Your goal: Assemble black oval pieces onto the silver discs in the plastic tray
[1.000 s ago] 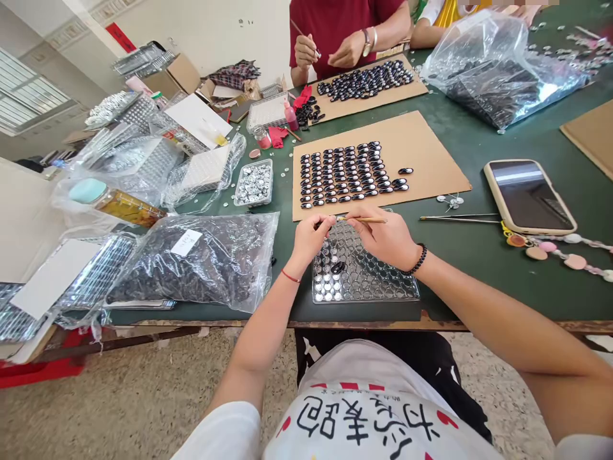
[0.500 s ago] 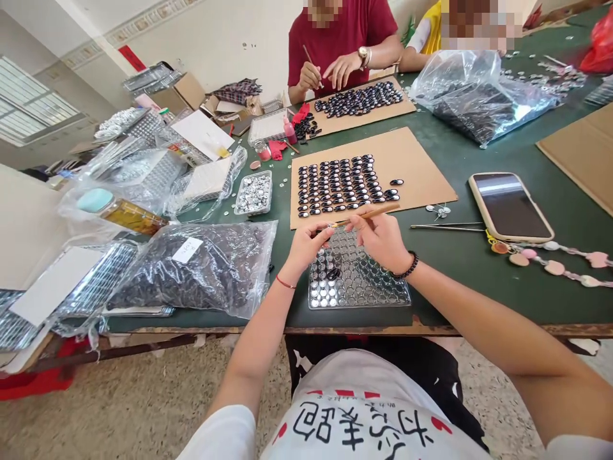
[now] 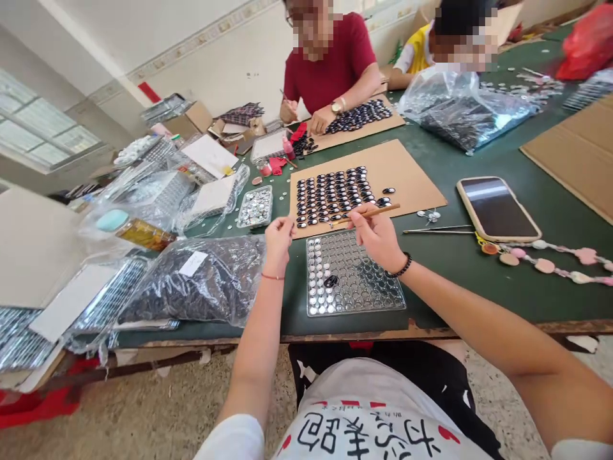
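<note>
My right hand (image 3: 376, 239) is closed around a slim brown wooden stick (image 3: 376, 213), whose tip points left over the near edge of the cardboard sheet (image 3: 412, 169). A tiny pale speck shows at that tip. To its left, my left hand (image 3: 278, 241) is pinched at the fingertips on a small black piece (image 3: 292, 223), mostly hidden. Below the hands lies a clear plastic tray (image 3: 359, 308) with round cells; white discs (image 3: 314, 275) fill its left columns. A few black pieces (image 3: 330, 281) rest on the tray. On the cardboard stand rows of black ovals (image 3: 330, 195) with shiny inlays.
A tub of shiny discs (image 3: 255, 206) and a bag of dark pieces (image 3: 191, 281) are on the left. Tweezers (image 3: 438, 230) and a phone (image 3: 498, 209) lie at right. Across the table a person in red (image 3: 330, 70) works at another cardboard; a second person sits beyond.
My left hand has moved left, away from the stick's tip and off the tray. My right hand still grips the stick in about the same place. The view has shifted slightly.
</note>
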`<state>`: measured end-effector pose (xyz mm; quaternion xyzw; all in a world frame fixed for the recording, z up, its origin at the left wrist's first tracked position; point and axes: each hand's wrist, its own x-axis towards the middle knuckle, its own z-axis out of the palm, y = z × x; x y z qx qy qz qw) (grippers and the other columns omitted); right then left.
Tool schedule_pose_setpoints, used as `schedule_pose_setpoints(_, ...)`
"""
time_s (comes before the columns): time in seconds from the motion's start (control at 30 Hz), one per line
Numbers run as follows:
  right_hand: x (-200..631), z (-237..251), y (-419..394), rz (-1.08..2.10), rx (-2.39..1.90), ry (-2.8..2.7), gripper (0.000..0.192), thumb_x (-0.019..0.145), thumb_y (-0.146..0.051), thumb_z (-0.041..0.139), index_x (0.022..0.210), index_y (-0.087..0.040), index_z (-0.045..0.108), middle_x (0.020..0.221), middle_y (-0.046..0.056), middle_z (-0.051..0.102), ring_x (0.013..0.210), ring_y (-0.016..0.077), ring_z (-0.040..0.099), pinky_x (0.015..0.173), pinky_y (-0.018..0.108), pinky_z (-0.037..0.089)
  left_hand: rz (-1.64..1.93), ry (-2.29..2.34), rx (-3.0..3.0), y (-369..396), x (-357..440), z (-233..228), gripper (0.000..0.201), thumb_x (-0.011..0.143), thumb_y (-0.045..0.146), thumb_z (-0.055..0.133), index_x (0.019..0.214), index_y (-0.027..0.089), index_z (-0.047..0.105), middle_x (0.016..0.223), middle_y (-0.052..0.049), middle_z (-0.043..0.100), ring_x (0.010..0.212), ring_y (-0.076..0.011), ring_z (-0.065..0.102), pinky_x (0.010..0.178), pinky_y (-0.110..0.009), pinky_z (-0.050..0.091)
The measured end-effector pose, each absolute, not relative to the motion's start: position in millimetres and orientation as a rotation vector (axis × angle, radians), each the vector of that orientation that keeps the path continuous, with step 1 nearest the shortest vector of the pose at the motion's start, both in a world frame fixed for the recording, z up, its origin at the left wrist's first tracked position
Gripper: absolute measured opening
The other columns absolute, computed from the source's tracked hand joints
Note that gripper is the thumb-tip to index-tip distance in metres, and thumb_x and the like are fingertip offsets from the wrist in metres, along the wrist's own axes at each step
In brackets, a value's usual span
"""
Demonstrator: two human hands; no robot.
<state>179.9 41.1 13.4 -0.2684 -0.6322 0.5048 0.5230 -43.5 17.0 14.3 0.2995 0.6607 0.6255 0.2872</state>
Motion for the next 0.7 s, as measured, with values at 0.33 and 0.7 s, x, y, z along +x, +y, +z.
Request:
schedule_pose_setpoints(0.33, 182.2, 10.8, 37.1, 0.671, -0.692, -1.910, 0.026, 0.089, -0.035, 0.037, 0.080, -0.017, 0.054, 0.065, 0.000, 0.055, 0.052, 0.0084, 0.044, 0.052, 0.022, 0.032, 1.152, 1.799, 1.374, -11.7, 26.7, -2.8, 0.030, 0.069, 0.041, 0.059, 0.083, 0.015, 0.061, 0.063, -0.001, 0.060, 0.049, -0.0100, 0.052, 0.047, -0.021, 0.036)
schedule_pose_setpoints(0.7, 183.1, 3.2, 33.4, 0.462, -0.642, -2.111, 0.037, 0.091, -0.038, 0.028, 0.077, -0.015, 0.054, 0.070, 0.005, 0.060, 0.061, 0.0125, 0.053, 0.058, 0.024, 0.036, 1.016, 1.828, 1.574, -16.4, 33.4, -2.2, 0.029, 0.063, 0.035, 0.065, 0.086, 0.018, 0.067, 0.063, 0.002, 0.058, 0.046, -0.0059, 0.034, 0.045, -0.020, 0.028)
